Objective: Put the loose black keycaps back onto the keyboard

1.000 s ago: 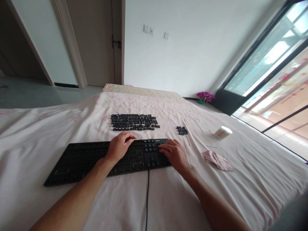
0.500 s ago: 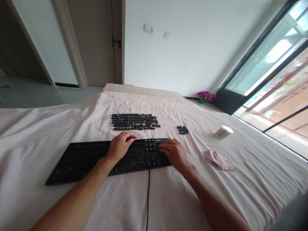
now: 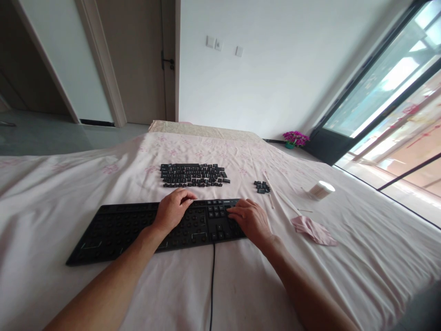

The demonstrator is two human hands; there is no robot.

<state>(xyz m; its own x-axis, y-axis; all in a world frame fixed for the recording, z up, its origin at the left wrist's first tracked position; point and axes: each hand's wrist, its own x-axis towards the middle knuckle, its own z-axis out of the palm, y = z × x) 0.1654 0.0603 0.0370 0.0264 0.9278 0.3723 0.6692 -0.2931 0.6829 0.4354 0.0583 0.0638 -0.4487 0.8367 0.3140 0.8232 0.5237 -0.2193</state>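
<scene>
A black keyboard lies across the pink bedsheet, most of its keycaps off and a few left at its right end. My left hand rests on the keyboard's middle with fingers curled and thumb against forefinger; what it pinches, if anything, is hidden. My right hand lies on the keyboard's right end, fingers stretched over the remaining keys. Rows of removed keycaps sit just beyond the keyboard.
A small heap of keycaps, thin white sticks, a white round container and a crumpled pink cloth lie to the right. The keyboard cable runs toward me. Purple flowers stand by the window.
</scene>
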